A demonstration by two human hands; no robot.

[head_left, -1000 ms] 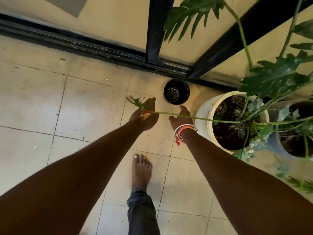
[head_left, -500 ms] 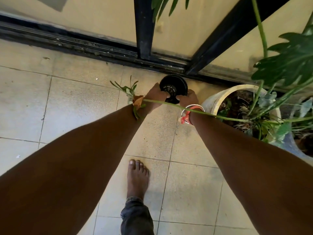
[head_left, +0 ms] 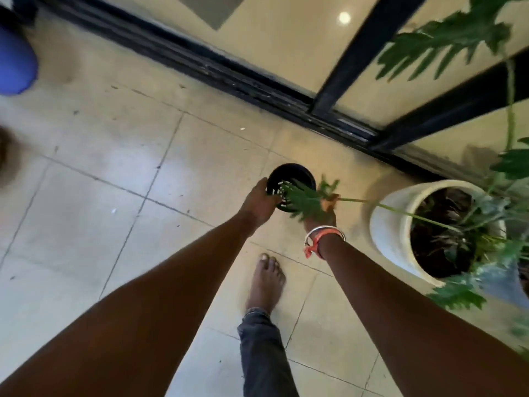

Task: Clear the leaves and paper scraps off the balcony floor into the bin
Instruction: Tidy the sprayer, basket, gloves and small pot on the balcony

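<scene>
Centre of frame: your left grip (head_left: 259, 206) is on the near-left rim of the small black container (head_left: 297, 171), thumb outside the wall and fingers curled over the edge, so it is holding that rim. The container sits on the tiled floor (head_left: 86, 224), close to the dark door track (head_left: 229, 75) that runs diagonally across the upper frame. Pale slots show in its bottom.

Your right grip (head_left: 319, 220) is just right of the container. A blurred green leaf (head_left: 303, 200) lies across its fingers and reaches over the container's mouth. A small orange-brown dry leaf (head_left: 328, 202) shows at the fingertips. With the fingers covered, you cannot tell whether this grip is wide, narrow or holding. A thin green stem (head_left: 400, 213) runs from that spot rightward into the white planter (head_left: 382, 233) at right of frame, which holds dark soil and more foliage. Whether the green leaf belongs to this stem is unclear.

Right wrist: silver bangles (head_left: 325, 232) and an orange thread (head_left: 313, 247).

Loose litter on the floor: one white scrap (head_left: 242, 128) near the track and another white scrap (head_left: 113, 210) left of centre, both well apart from the container.

Lower centre: a bare foot (head_left: 266, 279) and a dark trouser leg (head_left: 262, 353). Upper left: a blurred blue object (head_left: 14, 61).
</scene>
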